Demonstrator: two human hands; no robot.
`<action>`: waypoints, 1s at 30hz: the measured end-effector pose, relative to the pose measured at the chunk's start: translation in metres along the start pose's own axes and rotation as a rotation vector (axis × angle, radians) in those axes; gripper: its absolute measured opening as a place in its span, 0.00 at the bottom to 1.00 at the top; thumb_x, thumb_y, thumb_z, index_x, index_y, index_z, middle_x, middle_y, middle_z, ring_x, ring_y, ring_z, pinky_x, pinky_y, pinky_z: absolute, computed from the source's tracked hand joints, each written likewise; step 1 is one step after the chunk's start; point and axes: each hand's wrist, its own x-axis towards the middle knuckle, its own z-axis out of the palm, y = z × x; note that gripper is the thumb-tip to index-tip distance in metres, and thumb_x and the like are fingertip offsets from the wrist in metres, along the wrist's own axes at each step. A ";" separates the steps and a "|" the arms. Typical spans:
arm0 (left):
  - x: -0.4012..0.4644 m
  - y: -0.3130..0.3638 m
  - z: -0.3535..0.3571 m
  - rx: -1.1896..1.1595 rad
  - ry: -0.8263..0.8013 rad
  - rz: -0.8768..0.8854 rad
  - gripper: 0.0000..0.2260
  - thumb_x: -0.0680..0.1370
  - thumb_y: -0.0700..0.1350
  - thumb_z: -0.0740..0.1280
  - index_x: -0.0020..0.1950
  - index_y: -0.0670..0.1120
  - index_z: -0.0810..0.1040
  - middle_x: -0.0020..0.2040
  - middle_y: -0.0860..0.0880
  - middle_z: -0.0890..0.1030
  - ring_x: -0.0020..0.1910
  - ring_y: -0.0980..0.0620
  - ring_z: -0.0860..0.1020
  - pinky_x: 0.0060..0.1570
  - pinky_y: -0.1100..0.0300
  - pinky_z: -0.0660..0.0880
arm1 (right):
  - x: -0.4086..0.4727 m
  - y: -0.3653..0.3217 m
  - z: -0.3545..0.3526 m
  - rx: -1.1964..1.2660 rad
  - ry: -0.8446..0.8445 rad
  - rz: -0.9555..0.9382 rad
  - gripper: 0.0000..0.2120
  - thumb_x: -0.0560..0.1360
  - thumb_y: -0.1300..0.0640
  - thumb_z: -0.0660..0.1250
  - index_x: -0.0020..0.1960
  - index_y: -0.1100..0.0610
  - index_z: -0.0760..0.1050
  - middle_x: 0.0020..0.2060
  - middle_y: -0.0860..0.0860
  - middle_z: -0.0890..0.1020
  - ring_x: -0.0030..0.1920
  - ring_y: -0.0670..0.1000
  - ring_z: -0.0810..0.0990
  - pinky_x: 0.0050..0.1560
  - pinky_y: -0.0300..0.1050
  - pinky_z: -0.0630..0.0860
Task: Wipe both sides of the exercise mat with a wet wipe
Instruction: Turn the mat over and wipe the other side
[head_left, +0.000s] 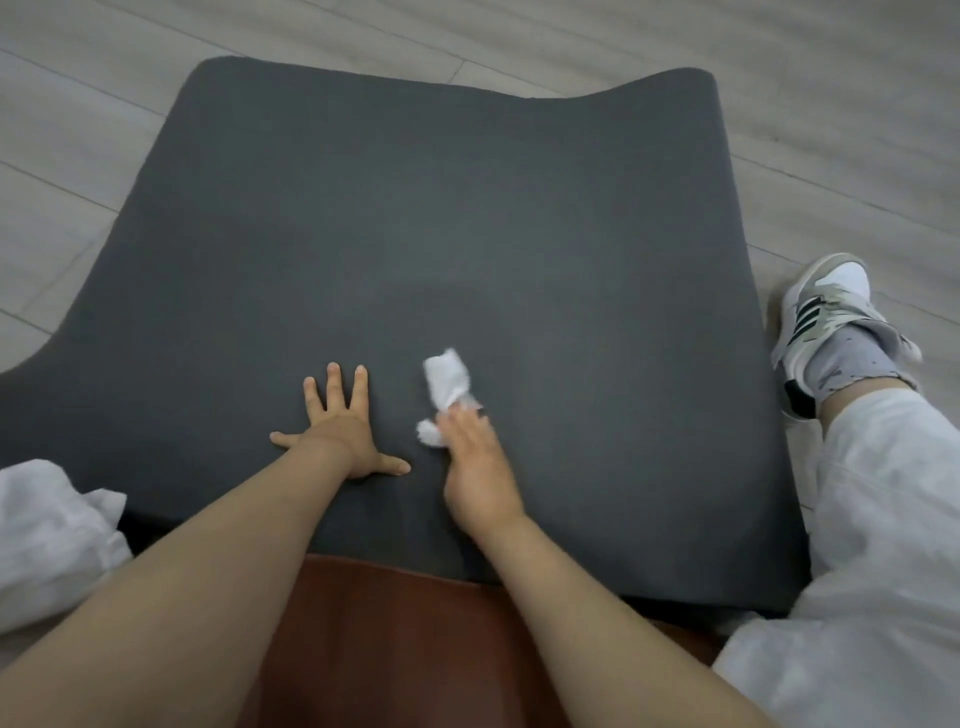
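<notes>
A dark grey exercise mat (415, 218) lies spread on the floor in front of me, its far corners curling up slightly. My left hand (343, 431) rests flat on the mat's near part with fingers spread. Just to its right, my right hand (475, 465) holds a crumpled white wet wipe (447, 387) against the mat, the wipe sticking out past the fingertips. A faintly darker, damp-looking patch shows on the mat beyond the wipe.
Light grey plank floor (779, 104) surrounds the mat. My right leg in white trousers (878, 545) and a grey-white sneaker (831, 322) lie off the mat's right edge. White cloth of my left leg (47, 540) sits at the left. A brown garment (415, 649) lies below.
</notes>
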 end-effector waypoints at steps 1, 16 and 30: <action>0.001 -0.001 0.001 -0.012 0.006 -0.002 0.58 0.71 0.60 0.75 0.75 0.59 0.25 0.75 0.53 0.23 0.76 0.43 0.27 0.66 0.22 0.54 | -0.006 -0.013 0.006 0.011 -0.172 -0.158 0.24 0.73 0.68 0.55 0.68 0.60 0.71 0.70 0.58 0.70 0.70 0.59 0.67 0.74 0.48 0.59; -0.044 -0.023 0.059 0.092 0.154 0.183 0.48 0.74 0.72 0.61 0.80 0.55 0.34 0.80 0.46 0.32 0.79 0.41 0.37 0.76 0.36 0.47 | -0.021 0.072 -0.067 -0.184 0.226 0.503 0.28 0.72 0.71 0.59 0.72 0.65 0.65 0.71 0.64 0.66 0.71 0.63 0.64 0.74 0.51 0.55; -0.052 -0.021 0.072 0.097 0.096 0.143 0.61 0.66 0.69 0.73 0.78 0.56 0.29 0.77 0.48 0.27 0.78 0.42 0.33 0.76 0.36 0.45 | -0.059 0.181 -0.163 -0.507 0.160 0.587 0.26 0.77 0.60 0.46 0.74 0.59 0.59 0.77 0.57 0.55 0.73 0.62 0.58 0.72 0.55 0.56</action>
